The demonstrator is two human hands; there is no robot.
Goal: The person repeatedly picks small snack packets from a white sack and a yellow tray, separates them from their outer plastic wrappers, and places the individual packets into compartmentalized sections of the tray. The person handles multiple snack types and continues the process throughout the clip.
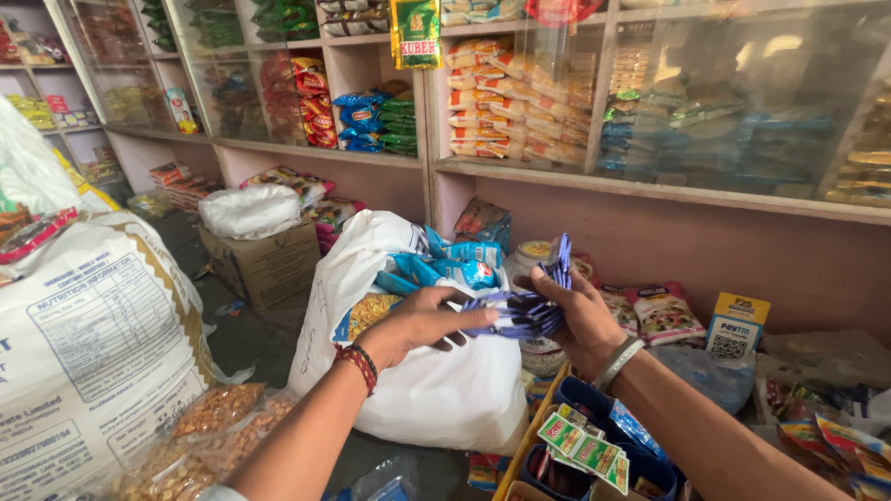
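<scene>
- The floor (251,339) is grey, and on it stand a big white sack (427,390), a brown cardboard box (264,264) and a large printed bag (83,362).
- Clear packets of nuts (200,436) lie on the floor beside the printed bag.
- Wall shelves (650,190) carry stacked snack packets (492,93).

- Strip of small sachets (524,311): blue-violet with white patches, glossy, joined edge to edge in a chain. The chain is folded into a loose bundle, gripped at both ends; the lower part lies roughly level and fans leftward, while one end stands upright at the top right.
- Position: held in mid-air just above the open mouth of a white sack, in front of the lower pink shelf wall, touching neither as far as can be seen.
</scene>
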